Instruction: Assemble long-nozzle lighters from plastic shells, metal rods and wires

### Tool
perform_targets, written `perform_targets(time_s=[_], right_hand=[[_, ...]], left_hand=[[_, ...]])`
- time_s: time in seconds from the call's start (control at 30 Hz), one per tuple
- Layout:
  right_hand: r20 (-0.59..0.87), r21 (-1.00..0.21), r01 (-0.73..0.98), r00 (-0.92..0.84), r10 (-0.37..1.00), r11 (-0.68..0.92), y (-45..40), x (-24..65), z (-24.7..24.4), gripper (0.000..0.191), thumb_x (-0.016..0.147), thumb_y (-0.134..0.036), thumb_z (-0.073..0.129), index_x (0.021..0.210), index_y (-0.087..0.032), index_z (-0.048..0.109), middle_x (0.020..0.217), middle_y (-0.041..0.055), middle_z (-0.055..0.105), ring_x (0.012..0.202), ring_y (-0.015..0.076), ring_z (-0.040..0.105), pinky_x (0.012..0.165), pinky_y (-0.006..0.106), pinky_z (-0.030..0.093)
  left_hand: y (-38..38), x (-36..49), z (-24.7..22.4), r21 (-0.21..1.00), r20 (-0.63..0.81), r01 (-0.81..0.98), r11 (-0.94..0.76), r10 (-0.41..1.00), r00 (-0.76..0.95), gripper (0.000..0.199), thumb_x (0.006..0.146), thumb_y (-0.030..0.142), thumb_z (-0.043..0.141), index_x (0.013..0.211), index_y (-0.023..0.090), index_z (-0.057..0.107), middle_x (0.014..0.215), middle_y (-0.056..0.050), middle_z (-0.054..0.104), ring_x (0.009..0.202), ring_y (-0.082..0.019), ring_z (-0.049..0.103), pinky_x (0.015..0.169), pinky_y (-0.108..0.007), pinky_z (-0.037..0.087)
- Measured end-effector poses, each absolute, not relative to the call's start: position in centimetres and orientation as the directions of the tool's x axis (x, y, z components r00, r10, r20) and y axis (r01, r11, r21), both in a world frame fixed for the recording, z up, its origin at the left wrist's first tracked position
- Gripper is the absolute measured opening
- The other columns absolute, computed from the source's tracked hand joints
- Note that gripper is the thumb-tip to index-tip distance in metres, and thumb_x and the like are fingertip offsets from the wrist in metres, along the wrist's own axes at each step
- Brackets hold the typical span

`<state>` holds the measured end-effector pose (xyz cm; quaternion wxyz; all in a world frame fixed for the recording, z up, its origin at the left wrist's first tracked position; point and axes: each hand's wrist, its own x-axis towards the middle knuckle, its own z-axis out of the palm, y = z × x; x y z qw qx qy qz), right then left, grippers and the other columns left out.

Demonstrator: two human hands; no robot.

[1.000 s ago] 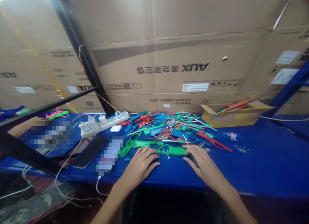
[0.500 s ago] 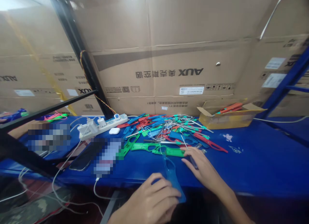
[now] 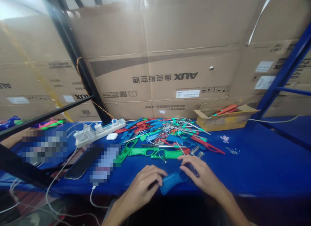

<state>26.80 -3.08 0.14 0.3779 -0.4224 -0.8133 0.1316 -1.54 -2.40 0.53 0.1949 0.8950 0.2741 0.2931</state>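
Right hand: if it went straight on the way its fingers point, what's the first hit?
Likely the long green plastic shell just ahead and to the left of the right hand. Depth is unclear; it might pass above.

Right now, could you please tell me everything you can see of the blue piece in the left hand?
The blue piece looks like smooth, slightly see-through plastic, long and gently curved, with a broad end and what seems to be a loop at the other. It slants near the front edge of the blue table, broad end toward the left hand, which holds it there. The looped end lies by the right hand; whether they touch is unclear. Fine detail is blurred.
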Motion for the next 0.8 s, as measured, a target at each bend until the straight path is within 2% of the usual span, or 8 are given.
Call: perform_targets(time_s=[0.1, 0.23, 0.37, 0.47, 0.53, 0.6, 0.73, 0.8], right_hand=[[0.467, -0.545, 0.569, -0.405, 0.786, 0.616, -3.0, 26.8, 0.2, 0.012, 0.101, -0.036, 0.063, 0.101, -0.025, 0.060, 0.117, 0.0070, 0.073, 0.110, 0.0230, 0.068, 0.095, 0.036, 0.054], [0.467, -0.513, 0.585, -0.424, 0.776, 0.628, -2.7, 26.8, 0.0, 0.014, 0.098, -0.037, 0.067, 0.101, -0.026, 0.060, 0.116, 0.0051, 0.072, 0.110, 0.0234, 0.068, 0.096, 0.037, 0.053], [0.574, -0.461, 0.656, -0.292, 0.765, 0.597, -2.1, 26.7, -0.6, 0.005, 0.101, -0.031, 0.060, 0.103, -0.026, 0.060, 0.109, 0.0048, 0.073, 0.105, 0.0243, 0.069, 0.093, 0.038, 0.053], [0.644, -0.441, 0.714, -0.171, 0.746, 0.544, -1.7, 26.8, -0.9, 0.008, 0.103, -0.032, 0.057, 0.104, -0.026, 0.061, 0.108, 0.0044, 0.074, 0.103, 0.0240, 0.070, 0.092, 0.037, 0.052], [0.695, -0.437, 0.758, -0.057, 0.717, 0.484, -1.6, 27.3, -1.0, 0.014, 0.105, -0.035, 0.052, 0.104, -0.026, 0.063, 0.109, 0.0048, 0.075, 0.102, 0.0240, 0.070, 0.091, 0.037, 0.051], [0.738, -0.442, 0.809, 0.083, 0.670, 0.386, -1.5, 28.3, -1.1, 0.023, 0.106, -0.040, 0.047, 0.105, -0.025, 0.064, 0.106, 0.0069, 0.076, 0.098, 0.0254, 0.070, 0.090, 0.038, 0.050], [0.738, -0.422, 0.901, 0.278, 0.615, 0.098, -1.4, 31.2, -1.5, 0.044, 0.107, -0.054, 0.035, 0.101, -0.022, 0.065, 0.093, 0.0111, 0.077, 0.086, 0.0296, 0.071, 0.086, 0.043, 0.049], [0.717, -0.405, 0.913, 0.287, 0.635, 0.045, -1.2, 32.2, -1.8, 0.047, 0.106, -0.056, 0.032, 0.102, -0.022, 0.064, 0.094, 0.0120, 0.077, 0.088, 0.0308, 0.071, 0.083, 0.043, 0.050]], left_hand=[[-1.5, -1.7, 0.5, 0.480, 0.342, 0.526, -0.702, 0.702, 0.625, 0.021, 0.100, 0.006, 0.047, 0.099, 0.023, 0.059, 0.123, -0.004, 0.070, 0.112, -0.021, 0.064, 0.102, -0.041, 0.046], [-1.2, -1.9, 0.5, 0.386, 0.327, 0.581, -0.717, 0.695, 0.640, 0.036, 0.102, 0.008, 0.042, 0.128, 0.027, 0.058, 0.141, -0.006, 0.061, 0.130, -0.024, 0.055, 0.111, -0.047, 0.044], [-1.7, -1.6, 0.7, 0.288, 0.322, 0.529, -0.798, 0.601, 0.731, 0.046, 0.102, 0.007, 0.043, 0.142, 0.028, 0.053, 0.153, -0.005, 0.053, 0.145, -0.024, 0.042, 0.117, -0.047, 0.041], [-1.9, -1.4, 0.9, 0.225, 0.256, 0.514, -0.828, 0.559, 0.788, 0.041, 0.104, 0.014, 0.047, 0.143, 0.028, 0.054, 0.149, -0.003, 0.058, 0.143, -0.024, 0.045, 0.117, -0.048, 0.042], [-1.9, -1.2, 0.8, 0.195, 0.259, 0.568, -0.800, 0.601, 0.756, 0.039, 0.107, 0.030, 0.051, 0.145, 0.028, 0.053, 0.148, -0.004, 0.059, 0.141, -0.027, 0.048, 0.115, -0.051, 0.043], [-1.7, -1.1, 0.6, 0.184, 0.290, 0.635, -0.751, 0.658, 0.695, 0.045, 0.105, 0.044, 0.053, 0.147, 0.027, 0.052, 0.149, -0.006, 0.058, 0.141, -0.030, 0.048, 0.114, -0.053, 0.044], [-1.2, -1.0, -0.4, 0.198, 0.326, 0.747, -0.634, 0.762, 0.560, 0.053, 0.105, 0.052, 0.049, 0.150, 0.023, 0.050, 0.151, -0.009, 0.055, 0.142, -0.032, 0.047, 0.112, -0.053, 0.046], [-0.9, -1.0, -1.0, 0.207, 0.337, 0.789, -0.579, 0.799, 0.498, 0.057, 0.105, 0.055, 0.047, 0.150, 0.020, 0.049, 0.152, -0.010, 0.054, 0.142, -0.033, 0.047, 0.112, -0.054, 0.045]])
